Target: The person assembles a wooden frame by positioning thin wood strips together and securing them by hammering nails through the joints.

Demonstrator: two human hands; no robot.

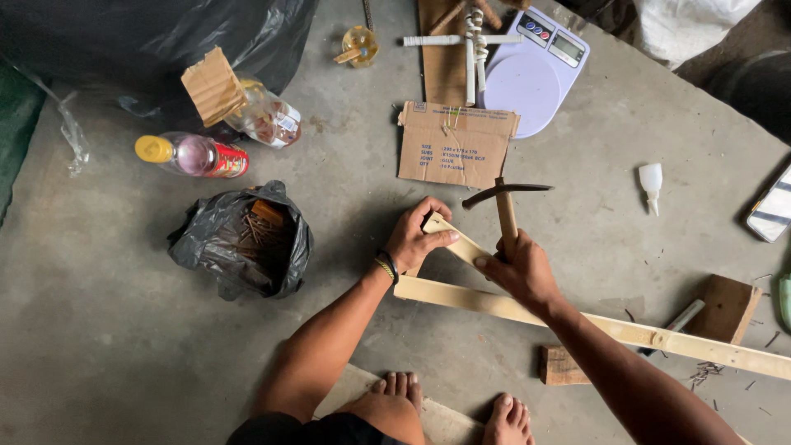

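Two closed grips, left hand (414, 237) on wooden strip (458, 243), right hand (519, 268) around hammer (504, 202)

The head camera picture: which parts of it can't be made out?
- Nail or joint under the hammer: hidden by the left hand and right hand on the wood strips.
- Black bag: contents too dark; only thin brown sticks or nails show.
- Long strip's far end: cut off by the right edge.
- Phone-like object: cut off at the right edge.
- Small bits on the floor: too small to tell.

Soft, even daylight; faint shadows on the concrete floor (124, 330); sharp centre, corners darker toward 11 and 1 o'clock
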